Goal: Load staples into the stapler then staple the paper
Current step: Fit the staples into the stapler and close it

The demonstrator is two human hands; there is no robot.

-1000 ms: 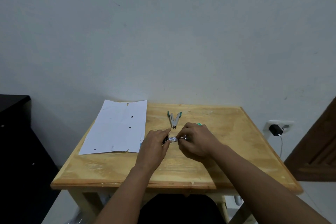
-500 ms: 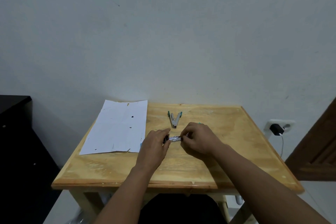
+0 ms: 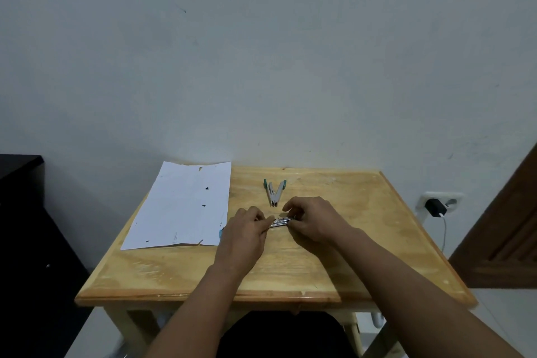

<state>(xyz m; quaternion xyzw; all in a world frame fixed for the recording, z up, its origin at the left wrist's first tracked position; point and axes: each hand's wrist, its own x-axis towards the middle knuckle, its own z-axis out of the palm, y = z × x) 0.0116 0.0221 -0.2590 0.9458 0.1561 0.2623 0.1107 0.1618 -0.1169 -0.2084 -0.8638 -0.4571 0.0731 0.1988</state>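
A small stapler [image 3: 274, 193] with green ends lies swung open in a V on the wooden table [image 3: 363, 241], just beyond my hands. Between my hands is a shiny strip of staples [image 3: 279, 222]. My left hand [image 3: 245, 237] pinches its left end and my right hand [image 3: 312, 219] pinches its right end, both resting low over the table. White paper [image 3: 183, 206] with a few dark specks lies flat at the table's left side, touching nothing but the table. A bit of blue [image 3: 221, 232] peeks out beside my left hand.
The table stands against a pale wall. A dark cabinet [image 3: 20, 227] is at the left. A wall socket with a black charger [image 3: 435, 207] and white cable is at the right, beside a brown wooden door [image 3: 505, 229].
My hands have shifted slightly on the staple strip, and the fingers of my right hand have spread a little. The stapler and paper have not moved.
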